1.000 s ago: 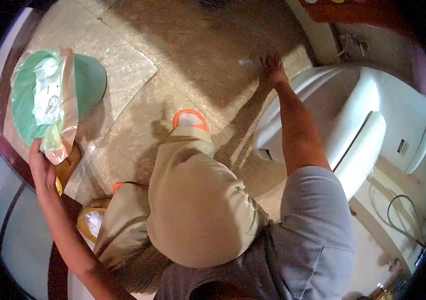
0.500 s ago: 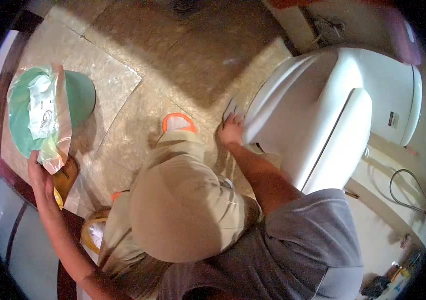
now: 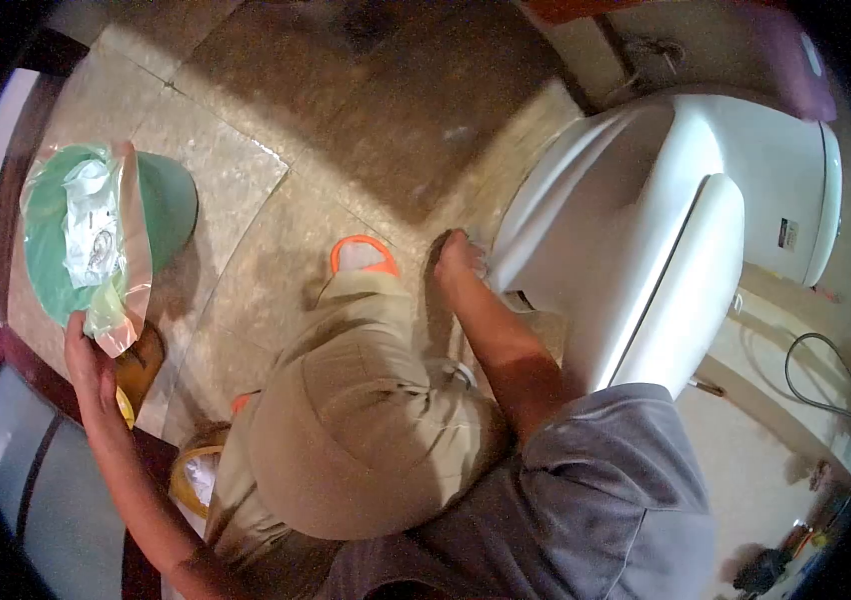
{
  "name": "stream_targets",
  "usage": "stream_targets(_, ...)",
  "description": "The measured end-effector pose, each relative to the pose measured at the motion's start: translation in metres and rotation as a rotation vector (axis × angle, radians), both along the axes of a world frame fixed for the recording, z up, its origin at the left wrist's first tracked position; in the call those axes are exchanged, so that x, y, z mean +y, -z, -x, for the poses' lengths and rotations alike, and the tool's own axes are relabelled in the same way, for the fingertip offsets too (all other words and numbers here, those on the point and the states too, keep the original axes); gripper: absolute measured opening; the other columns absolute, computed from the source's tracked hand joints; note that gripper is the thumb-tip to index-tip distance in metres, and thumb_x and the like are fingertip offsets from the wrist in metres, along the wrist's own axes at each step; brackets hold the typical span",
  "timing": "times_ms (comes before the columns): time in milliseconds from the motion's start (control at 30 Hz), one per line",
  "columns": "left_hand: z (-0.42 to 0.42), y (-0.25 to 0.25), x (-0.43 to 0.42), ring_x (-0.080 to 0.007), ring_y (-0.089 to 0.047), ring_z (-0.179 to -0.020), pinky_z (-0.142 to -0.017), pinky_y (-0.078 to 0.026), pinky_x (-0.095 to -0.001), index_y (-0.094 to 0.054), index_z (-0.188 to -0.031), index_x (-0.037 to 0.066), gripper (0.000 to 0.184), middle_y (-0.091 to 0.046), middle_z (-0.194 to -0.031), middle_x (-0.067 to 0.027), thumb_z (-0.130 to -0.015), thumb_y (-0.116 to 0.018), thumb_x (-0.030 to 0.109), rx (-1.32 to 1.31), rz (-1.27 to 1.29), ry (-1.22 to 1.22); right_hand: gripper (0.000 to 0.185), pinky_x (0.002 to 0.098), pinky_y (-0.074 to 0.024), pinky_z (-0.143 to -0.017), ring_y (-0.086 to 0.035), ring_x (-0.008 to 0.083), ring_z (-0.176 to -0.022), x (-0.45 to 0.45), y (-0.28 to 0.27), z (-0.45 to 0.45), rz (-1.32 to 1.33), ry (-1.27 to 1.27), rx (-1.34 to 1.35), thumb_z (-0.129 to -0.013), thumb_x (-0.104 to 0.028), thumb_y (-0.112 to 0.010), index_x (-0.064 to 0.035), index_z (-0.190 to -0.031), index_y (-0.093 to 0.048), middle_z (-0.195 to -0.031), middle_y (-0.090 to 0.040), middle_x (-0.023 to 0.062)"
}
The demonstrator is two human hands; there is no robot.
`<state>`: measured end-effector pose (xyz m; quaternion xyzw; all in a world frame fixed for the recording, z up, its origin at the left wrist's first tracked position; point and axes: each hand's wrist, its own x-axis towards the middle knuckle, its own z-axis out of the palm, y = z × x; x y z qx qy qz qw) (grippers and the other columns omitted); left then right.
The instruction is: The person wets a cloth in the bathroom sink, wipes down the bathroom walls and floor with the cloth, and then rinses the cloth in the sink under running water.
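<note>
A green bin (image 3: 168, 205) lies tipped on the floor at the left, its mouth lined with a clear plastic bag. White crumpled packaging (image 3: 94, 225) with print rests inside. My left hand (image 3: 89, 362) grips the bin's lower rim and the liner, fingers partly hidden. Low beside the white toilet (image 3: 636, 200), my right hand (image 3: 458, 257) is closed near the floor. Something pale shows at its fingers, too small to make out.
Tiled floor (image 3: 246, 230) spreads between bin and toilet, with shadow across its far part. My orange-edged slipper (image 3: 364, 256) is in the middle. A yellow-rimmed container (image 3: 196, 478) stands at the lower left. A hose (image 3: 796, 365) lies at the right.
My right hand has come back from the far floor to the toilet's base, and its fingers have curled in. My left hand stays at the bin's rim. The view has shifted.
</note>
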<state>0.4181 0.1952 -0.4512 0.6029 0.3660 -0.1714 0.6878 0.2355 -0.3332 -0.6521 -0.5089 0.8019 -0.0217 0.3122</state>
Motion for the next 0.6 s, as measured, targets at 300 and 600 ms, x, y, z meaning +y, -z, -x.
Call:
stream_targets(300,0.000,-0.001,-0.001,-0.0186,-0.060,-0.084,-0.076,-0.048,-0.0318,-0.056,-0.103,-0.002,0.026,-0.061,-0.094,-0.0092,-0.087,-0.046,0.015,-0.018,-0.029,0.004,0.068,0.0489,-0.0059,-0.110,-0.015,0.0420,-0.133,0.042,0.000,-0.012,0.314,-1.174,0.103,-0.081,-0.031,-0.050,0.0034,-0.136,-0.031,-0.141,-0.028,0.0265)
stream_targets(600,-0.003,0.002,0.001,-0.0192,-0.061,-0.081,-0.073,-0.049,-0.0318,-0.056,-0.102,-0.002,0.026,-0.061,-0.092,-0.0091,-0.085,-0.047,0.016,0.006,-0.054,0.014,0.051,0.0502,-0.0138,-0.109,-0.021,0.0354,-0.134,0.148,-0.007,-0.131,0.306,-2.088,-0.621,-0.079,-0.026,-0.058,-0.0188,-0.128,-0.050,-0.139,-0.038,0.0118)
